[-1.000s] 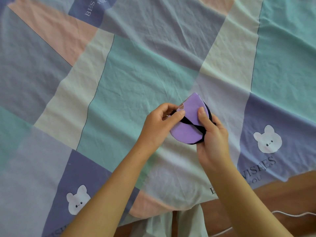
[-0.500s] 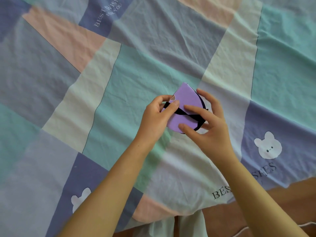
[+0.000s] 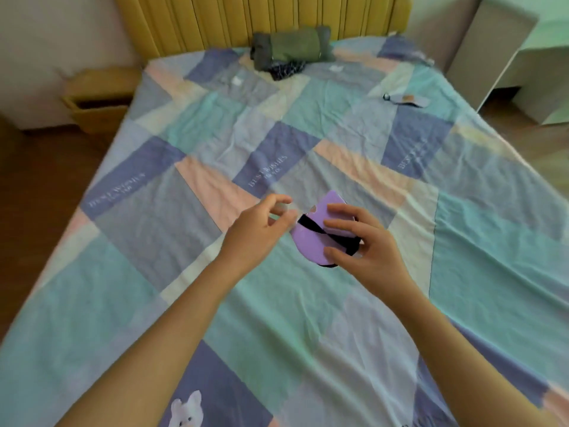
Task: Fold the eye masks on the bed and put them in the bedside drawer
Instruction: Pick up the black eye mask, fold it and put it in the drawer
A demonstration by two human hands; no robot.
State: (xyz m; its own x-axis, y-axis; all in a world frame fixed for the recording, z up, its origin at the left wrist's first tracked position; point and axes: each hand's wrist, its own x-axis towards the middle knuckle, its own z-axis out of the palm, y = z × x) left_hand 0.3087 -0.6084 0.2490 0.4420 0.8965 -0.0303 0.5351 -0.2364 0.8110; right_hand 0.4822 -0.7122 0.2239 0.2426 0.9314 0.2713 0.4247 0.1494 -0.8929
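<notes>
A folded purple eye mask [image 3: 311,241] with a black strap crossing it is held above the patchwork bed sheet [image 3: 215,303]. My right hand [image 3: 363,245] grips it from the right, fingers over the strap. Just left of the mask, my left hand [image 3: 261,226] hovers with fingers apart, holding nothing. A second eye mask [image 3: 406,99], bluish with a dark strap, lies flat at the far right of the bed. The wooden bedside drawer [image 3: 98,100] stands pulled open at the bed's far left corner.
A rolled green and grey bundle [image 3: 292,47] with dark cloth lies by the yellow headboard [image 3: 261,20]. White furniture [image 3: 508,57] stands at the far right. Wooden floor [image 3: 46,180] runs along the bed's left side.
The view has lifted from the sheet to the whole bed. My left hand has let go of the mask and drawn a little to the left; my right hand keeps hold of it.
</notes>
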